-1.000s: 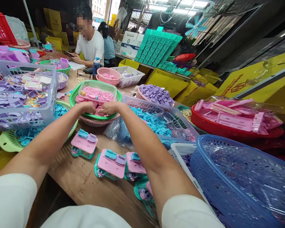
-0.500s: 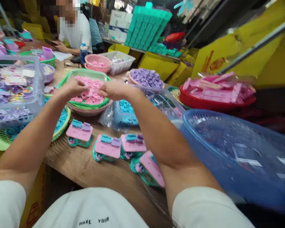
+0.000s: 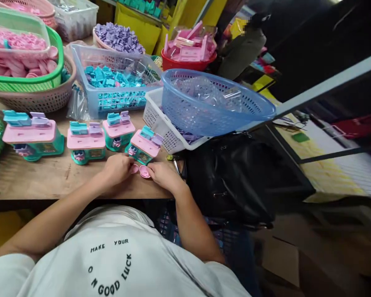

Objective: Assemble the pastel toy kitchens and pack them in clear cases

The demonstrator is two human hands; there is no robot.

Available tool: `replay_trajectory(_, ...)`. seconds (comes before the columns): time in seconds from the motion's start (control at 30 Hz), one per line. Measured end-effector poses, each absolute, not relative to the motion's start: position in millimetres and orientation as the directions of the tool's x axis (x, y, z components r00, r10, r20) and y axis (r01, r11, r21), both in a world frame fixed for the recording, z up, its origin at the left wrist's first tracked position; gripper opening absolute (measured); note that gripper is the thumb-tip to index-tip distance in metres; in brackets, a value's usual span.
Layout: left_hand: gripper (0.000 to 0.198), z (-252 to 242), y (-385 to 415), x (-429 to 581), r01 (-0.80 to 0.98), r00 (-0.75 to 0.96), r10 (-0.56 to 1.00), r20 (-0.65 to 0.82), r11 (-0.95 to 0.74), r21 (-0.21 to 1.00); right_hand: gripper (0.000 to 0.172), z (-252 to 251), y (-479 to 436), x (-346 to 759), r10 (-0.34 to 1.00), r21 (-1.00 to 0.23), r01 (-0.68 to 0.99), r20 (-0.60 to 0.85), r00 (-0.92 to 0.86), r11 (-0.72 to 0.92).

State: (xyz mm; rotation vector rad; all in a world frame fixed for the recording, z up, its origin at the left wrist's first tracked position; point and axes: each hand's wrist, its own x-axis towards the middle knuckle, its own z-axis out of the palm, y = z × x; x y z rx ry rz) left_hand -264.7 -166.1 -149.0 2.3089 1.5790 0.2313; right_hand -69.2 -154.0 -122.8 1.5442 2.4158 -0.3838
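My left hand [image 3: 119,168] is closed at the table's front edge, its fingertips on a small pink plastic piece [image 3: 135,168]. Beside it my right hand [image 3: 165,175] pinches a pink oval plastic piece [image 3: 144,171] between thumb and fingers. Just behind both hands stands a toy house [image 3: 144,147] with a teal base, a pink top and blue and purple parts on it. More toy houses of the same kind, one at the far left [image 3: 34,136], one in the middle [image 3: 85,140] and one behind [image 3: 118,131], stand in a loose row.
A green basket [image 3: 57,68] of pink pieces stands at the back left. Behind the houses is a clear blue basket [image 3: 94,101] of blue parts. A large blue basket [image 3: 216,111] rests over a white basket [image 3: 154,111]. A black bag [image 3: 225,177] lies to the right.
Both my hands have come back from the basket of pink pieces to the table's front edge, now with pink pieces at the fingers. The view has swung to the right.
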Motion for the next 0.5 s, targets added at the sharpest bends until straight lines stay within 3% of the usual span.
replay_trajectory(0.1, 0.030, -167.2, -169.0, -263.8, 0.867, 0.348, 0.929, 0.122, -0.369, 0.335, 0.032, -146.0, -158.3, -46.0, 0.891, -0.281, 0.878, -0.132, -0.435, 0.387)
replay_trajectory(0.2, 0.030, -175.5, -177.7, -268.0, 0.841, 0.270, 0.911, 0.311, -0.380, 0.384, 0.029, -159.6, -160.8, -21.1, 0.890, -0.479, 0.757, 0.143, -0.433, 0.445)
replay_trajectory(0.3, 0.026, -172.5, -182.9, -267.9, 0.813, 0.221, 0.858, 0.463, -0.424, 0.398, 0.026, -171.2, -164.2, -9.4, 0.864, -0.566, 0.653, 0.329, -0.381, 0.503)
replay_trajectory(0.4, 0.024, -163.4, -177.6, -260.4, 0.821, 0.244, 0.804, 0.542, -0.470, 0.326, 0.022, -178.5, -165.7, -13.7, 0.837, -0.573, 0.611, 0.351, -0.421, 0.547)
replay_trajectory(0.5, 0.017, -159.0, -163.3, -248.8, 0.847, 0.302, 0.786, 0.539, -0.481, 0.227, 0.019, -179.2, -160.7, -22.0, 0.855, -0.553, 0.656, 0.273, -0.441, 0.515)
